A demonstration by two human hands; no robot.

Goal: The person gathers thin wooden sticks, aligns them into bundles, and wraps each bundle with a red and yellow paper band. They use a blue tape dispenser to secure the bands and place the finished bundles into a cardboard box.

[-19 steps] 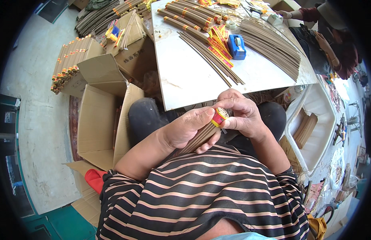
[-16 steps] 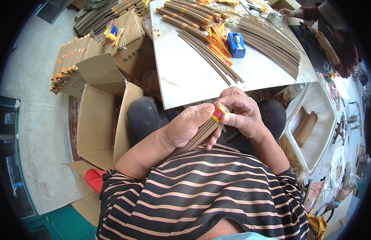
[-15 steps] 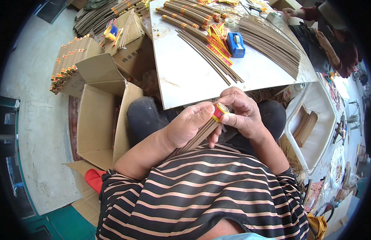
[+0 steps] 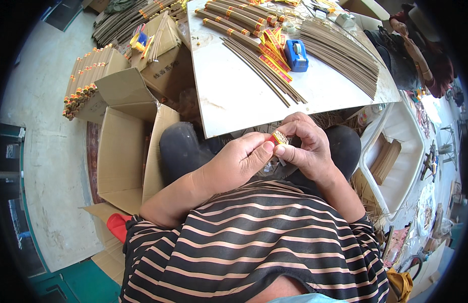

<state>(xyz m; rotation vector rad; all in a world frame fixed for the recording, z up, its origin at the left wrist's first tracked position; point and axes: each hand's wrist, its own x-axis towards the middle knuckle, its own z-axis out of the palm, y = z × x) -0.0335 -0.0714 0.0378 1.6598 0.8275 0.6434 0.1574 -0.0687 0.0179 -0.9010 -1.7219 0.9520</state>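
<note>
Above my lap, both hands are closed on a bundle of incense sticks (image 4: 280, 138) with a red and yellow paper band round its end. The pale stick ends face up and to the right. My left hand (image 4: 239, 157) wraps the bundle just below the band, thumb pressed on the paper. My right hand (image 4: 308, 146) pinches the banded end between thumb and fingers. The rest of the sticks' length is hidden behind my left hand and wrist.
On the white table (image 4: 221, 108) lie loose incense sticks (image 4: 340, 58), banded bundles (image 4: 234, 19), red-yellow paper strips (image 4: 274, 53) and a blue tape dispenser (image 4: 296, 56). An open cardboard box (image 4: 120, 156) stands left, a white tub (image 4: 414, 166) right. Another person's arm (image 4: 416, 53) shows far right.
The bundle has tipped, so its end faces me more and its length has gone behind my left hand. The other person's hands have come together.
</note>
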